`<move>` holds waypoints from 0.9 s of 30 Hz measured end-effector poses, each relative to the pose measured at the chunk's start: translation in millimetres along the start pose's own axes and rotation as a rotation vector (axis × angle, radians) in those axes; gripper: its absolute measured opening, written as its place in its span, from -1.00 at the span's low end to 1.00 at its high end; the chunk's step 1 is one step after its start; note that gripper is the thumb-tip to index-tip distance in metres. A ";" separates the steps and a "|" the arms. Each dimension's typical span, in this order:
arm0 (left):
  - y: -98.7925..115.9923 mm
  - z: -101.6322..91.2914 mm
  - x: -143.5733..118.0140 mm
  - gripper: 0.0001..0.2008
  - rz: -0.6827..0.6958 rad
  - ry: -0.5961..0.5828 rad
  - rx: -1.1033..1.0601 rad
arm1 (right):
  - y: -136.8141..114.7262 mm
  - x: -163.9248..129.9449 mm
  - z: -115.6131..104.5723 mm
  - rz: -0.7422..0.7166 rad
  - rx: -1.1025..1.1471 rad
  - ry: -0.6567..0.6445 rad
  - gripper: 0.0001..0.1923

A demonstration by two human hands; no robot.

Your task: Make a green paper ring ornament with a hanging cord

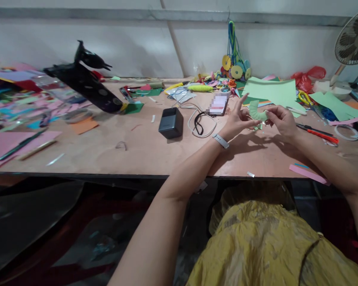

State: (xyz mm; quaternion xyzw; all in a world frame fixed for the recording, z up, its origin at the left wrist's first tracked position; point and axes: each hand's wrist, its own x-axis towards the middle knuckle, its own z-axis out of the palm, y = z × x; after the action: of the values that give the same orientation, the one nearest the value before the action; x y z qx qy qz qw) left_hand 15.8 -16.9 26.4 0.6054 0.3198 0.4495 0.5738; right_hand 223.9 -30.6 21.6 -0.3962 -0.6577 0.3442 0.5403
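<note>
Between my two hands a light green pleated paper strip (258,114) curves into an arc above the table (143,153). My left hand (237,119) pinches its lower left part, with the index finger pointing up and away from it. At the strip's right end, my right hand (282,121) grips it between thumb and fingers. The fingertips partly hide the strip's lower edge. A phone (218,105) with a lit screen lies just behind my left hand, and red-handled scissors or a cutter (322,135) rest to the right of my right hand.
A dark power bank (171,123) and a coiled white cable (193,127) lie left of my hands. Green paper sheets (271,90), yellow-handled scissors (308,101) and a fan (353,39) are at the right. A black bottle-like object (89,85) and paper scraps occupy the left.
</note>
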 end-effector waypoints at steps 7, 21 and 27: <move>-9.3 -0.2 2.2 -0.44 -0.008 -0.056 -0.005 | 7.8 -7.9 5.3 -0.025 -0.052 -0.010 -0.59; -14.9 -16.1 18.5 -0.50 -0.126 0.084 -0.253 | 58.1 11.8 -16.2 -0.277 -0.622 -0.290 -0.89; -15.4 -10.5 8.5 -0.55 -0.153 0.033 -0.242 | 44.5 9.9 -25.2 -0.085 -0.474 -0.082 -0.87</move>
State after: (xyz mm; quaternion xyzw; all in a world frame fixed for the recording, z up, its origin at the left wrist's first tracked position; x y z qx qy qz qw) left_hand 11.6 -2.8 12.1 0.4982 0.3179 0.4498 0.6696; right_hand 254.2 -1.1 -8.8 -0.4696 -0.7576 0.1732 0.4190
